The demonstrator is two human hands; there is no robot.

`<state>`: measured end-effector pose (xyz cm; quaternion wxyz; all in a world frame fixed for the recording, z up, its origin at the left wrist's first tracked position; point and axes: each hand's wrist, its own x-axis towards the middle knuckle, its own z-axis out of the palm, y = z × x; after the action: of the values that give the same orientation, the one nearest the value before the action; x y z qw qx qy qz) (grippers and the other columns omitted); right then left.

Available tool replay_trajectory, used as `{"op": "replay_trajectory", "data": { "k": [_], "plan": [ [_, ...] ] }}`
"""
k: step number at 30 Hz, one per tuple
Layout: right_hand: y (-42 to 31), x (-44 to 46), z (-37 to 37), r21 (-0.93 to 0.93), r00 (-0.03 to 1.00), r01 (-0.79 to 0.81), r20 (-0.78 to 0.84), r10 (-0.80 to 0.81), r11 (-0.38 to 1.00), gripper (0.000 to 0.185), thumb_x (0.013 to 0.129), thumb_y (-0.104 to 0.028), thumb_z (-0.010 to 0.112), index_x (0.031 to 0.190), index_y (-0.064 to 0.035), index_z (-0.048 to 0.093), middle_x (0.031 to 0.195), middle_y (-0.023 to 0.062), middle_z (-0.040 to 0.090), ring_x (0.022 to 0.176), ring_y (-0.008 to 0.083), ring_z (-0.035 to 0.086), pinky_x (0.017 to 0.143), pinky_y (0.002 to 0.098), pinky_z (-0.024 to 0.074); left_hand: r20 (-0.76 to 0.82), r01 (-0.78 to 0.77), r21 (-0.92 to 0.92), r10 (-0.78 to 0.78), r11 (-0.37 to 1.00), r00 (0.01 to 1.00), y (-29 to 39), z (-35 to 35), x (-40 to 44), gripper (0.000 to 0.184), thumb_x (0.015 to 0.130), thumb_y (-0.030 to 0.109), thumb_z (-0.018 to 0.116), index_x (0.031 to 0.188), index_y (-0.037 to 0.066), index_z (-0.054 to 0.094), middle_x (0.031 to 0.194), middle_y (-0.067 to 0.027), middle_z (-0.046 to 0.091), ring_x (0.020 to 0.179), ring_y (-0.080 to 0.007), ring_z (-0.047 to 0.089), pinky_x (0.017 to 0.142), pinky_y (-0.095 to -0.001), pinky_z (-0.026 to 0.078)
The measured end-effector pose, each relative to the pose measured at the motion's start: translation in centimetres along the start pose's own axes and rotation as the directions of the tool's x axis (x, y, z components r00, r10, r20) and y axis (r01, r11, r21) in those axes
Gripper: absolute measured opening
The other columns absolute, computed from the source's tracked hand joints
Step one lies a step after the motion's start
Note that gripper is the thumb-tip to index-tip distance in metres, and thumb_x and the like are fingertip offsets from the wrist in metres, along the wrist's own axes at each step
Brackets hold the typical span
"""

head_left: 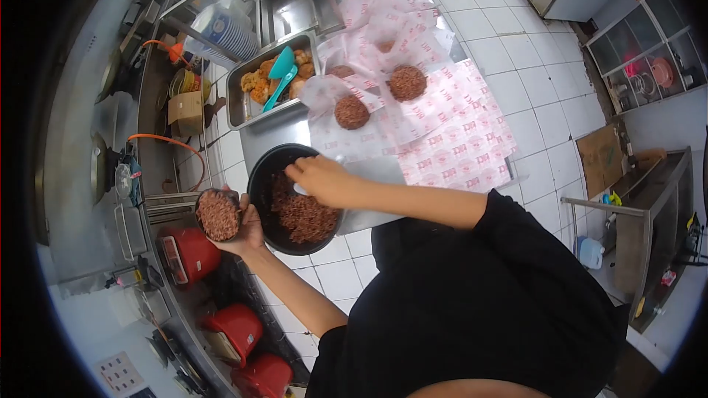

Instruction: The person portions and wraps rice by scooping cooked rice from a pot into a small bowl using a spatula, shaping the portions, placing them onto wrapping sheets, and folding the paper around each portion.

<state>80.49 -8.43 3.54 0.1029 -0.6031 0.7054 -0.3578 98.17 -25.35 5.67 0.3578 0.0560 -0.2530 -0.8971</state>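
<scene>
My left hand (251, 227) is wrapped round a small dark bowl (237, 215), which is heaped with reddish-brown rice (219, 214). Beside it stands a black pot (258, 210), partly filled with loose rice (304, 217) of the same kind. Over the pot's inside, my right hand (321, 179) is closed on a white utensil (300, 189); most of it is hidden by the fingers. Rounded mounds of rice, one nearer (352, 112) and one farther (408, 83), sit on printed paper sheets (457, 133) across the metal table.
A metal tray (234, 112) holds fried pieces and a teal spoon (282, 74). Stacked paper bowls (221, 33) stand behind it. More wrapping papers (383, 0) run along the table's far end. Red appliances (234, 332) line the left side. White floor tiles (509, 96) surround the table.
</scene>
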Motion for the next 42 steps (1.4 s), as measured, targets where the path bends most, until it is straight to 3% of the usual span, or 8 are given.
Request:
{"op": "replay_trajectory", "data": {
  "k": [4, 10, 13, 20, 24, 26, 28, 42],
  "plan": [
    [2.4, -4.3, -4.6, 0.135, 0.927, 0.284, -0.293, -0.236, 0.949, 0.053, 0.076, 0.003, 0.063, 0.127, -0.0069, 0.052, 0.112, 0.0209, 0.059, 0.106, 0.0333, 0.058, 0.088, 0.0426, 0.0459, 0.015, 0.079, -0.3, -0.078, 0.951, 0.997, -6.2, 5.1, -3.0, 0.055, 0.085, 0.04, 0.061, 0.133, 0.012, 0.056, 0.126, -0.0166, 0.056, 0.081, -0.0228, 0.044, 0.055, -0.0242, 0.041],
    [15.7, -16.5, -7.7, -0.068, 0.874, -0.413, -0.31, 0.374, 0.908, 0.06, 0.075, -0.001, 0.061, 0.132, -0.0135, 0.054, 0.117, 0.0083, 0.054, 0.116, 0.0309, 0.049, 0.095, 0.0451, 0.0408, 0.028, 0.238, -0.428, -0.25, 0.872, 0.968, -18.7, 9.9, -7.9, 0.051, 0.087, 0.044, 0.062, 0.131, 0.02, 0.057, 0.126, -0.0104, 0.055, 0.08, -0.0205, 0.044, 0.056, -0.0237, 0.041],
    [17.1, -16.7, -7.6, -0.196, 0.913, -0.341, -0.304, 0.274, 0.92, 0.057, 0.077, 0.001, 0.06, 0.131, -0.0171, 0.053, 0.108, 0.0116, 0.062, 0.105, 0.0284, 0.058, 0.083, 0.0453, 0.0472, -0.067, 0.31, -0.45, -0.378, 0.837, 0.923, -24.4, 10.4, -8.9, 0.056, 0.084, 0.055, 0.059, 0.129, 0.021, 0.057, 0.125, -0.0054, 0.055, 0.079, -0.0202, 0.044, 0.056, -0.0271, 0.041],
    [22.3, -10.5, -16.4, 0.139, 0.939, -0.264, -0.189, 0.288, 0.954, 0.047, 0.082, -0.003, 0.063, 0.126, -0.0131, 0.05, 0.075, 0.0073, 0.063, 0.07, 0.0276, 0.066, 0.064, 0.0368, 0.0499, -0.51, 0.379, 0.266, -0.204, 0.887, 0.835, -31.7, 10.4, -7.9, 0.056, 0.091, 0.056, 0.049, 0.124, 0.011, 0.058, 0.113, -0.0085, 0.065, 0.091, -0.0257, 0.063, 0.072, -0.034, 0.05],
    [24.0, -7.2, -18.5, 0.125, 0.99, -0.14, -0.004, 0.141, 0.982, 0.049, 0.082, -0.001, 0.064, 0.127, -0.0117, 0.047, 0.078, 0.0086, 0.065, 0.071, 0.0278, 0.066, 0.064, 0.0367, 0.0501, 0.017, -0.041, 0.981, 0.125, 0.188, 0.992, -37.7, 7.5, -4.9, 0.045, 0.079, 0.03, 0.075, 0.119, 0.013, 0.062, 0.113, -0.0056, 0.065, 0.096, -0.0269, 0.061, 0.089, -0.0375, 0.049],
    [24.1, -6.6, -18.6, 0.17, 0.997, -0.08, 0.03, 0.076, 0.982, 0.047, 0.083, -0.001, 0.064, 0.126, -0.0112, 0.048, 0.08, 0.0093, 0.067, 0.073, 0.028, 0.067, 0.065, 0.0364, 0.0505, 0.333, -0.302, 0.903, 0.057, -0.304, 0.941, -39.4, 8.8, -4.1, 0.059, 0.06, 0.031, 0.087, 0.115, 0.023, 0.068, 0.121, -0.0032, 0.059, 0.106, -0.029, 0.052, 0.089, -0.0405, 0.047],
    [24.0, -7.0, -19.2, 0.245, 0.995, -0.098, 0.049, 0.089, 0.965, 0.045, 0.084, -0.001, 0.065, 0.125, -0.0102, 0.049, 0.085, 0.0091, 0.069, 0.077, 0.0261, 0.069, 0.068, 0.0352, 0.0524, 0.356, -0.333, 0.86, -0.013, -0.387, 0.934, -40.7, 8.9, -4.2, 0.07, 0.06, 0.037, 0.088, 0.122, 0.02, 0.064, 0.125, -0.0031, 0.058, 0.11, -0.0302, 0.05, 0.092, -0.0417, 0.044],
    [25.6, -23.3, -19.7, 0.635, 0.732, -0.414, -0.193, 0.653, 0.652, 0.029, 0.09, -0.001, 0.06, 0.118, -0.0043, 0.054, 0.094, 0.0095, 0.072, 0.084, 0.0162, 0.069, 0.071, 0.0301, 0.0549, -0.076, 0.028, 0.984, 0.27, 0.176, 0.96, -39.9, 4.4, -6.7, 0.021, 0.091, 0.001, 0.058, 0.11, 0.001, 0.065, 0.1, -0.0119, 0.063, 0.094, -0.0234, 0.06, 0.081, -0.0303, 0.048]
  ]
}}
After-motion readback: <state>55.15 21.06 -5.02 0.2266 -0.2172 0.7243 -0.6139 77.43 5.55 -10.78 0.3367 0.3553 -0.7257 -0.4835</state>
